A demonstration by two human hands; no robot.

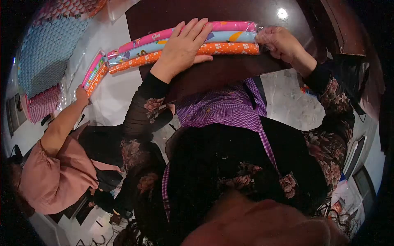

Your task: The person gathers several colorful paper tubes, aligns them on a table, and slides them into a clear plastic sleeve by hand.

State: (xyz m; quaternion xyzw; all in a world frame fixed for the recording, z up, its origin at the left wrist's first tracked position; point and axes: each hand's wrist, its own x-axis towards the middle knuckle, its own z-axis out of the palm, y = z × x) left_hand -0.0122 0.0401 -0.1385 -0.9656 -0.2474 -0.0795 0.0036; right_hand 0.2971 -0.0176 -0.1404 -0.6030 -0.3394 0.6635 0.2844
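A clear plastic pack of three long printed rolls, pink, light blue and orange with white marks, lies across the dark table. My left hand rests flat over the middle of the rolls, fingers stretched out and hiding part of them. At the pack's right end, my right hand has its fingers closed on the loose end of the clear plastic wrapper.
The glossy brown table continues behind the pack. To the left, a co-worker's hand holds a similar pack over a white surface. Stacks of blue patterned material and pink checked material stand at far left.
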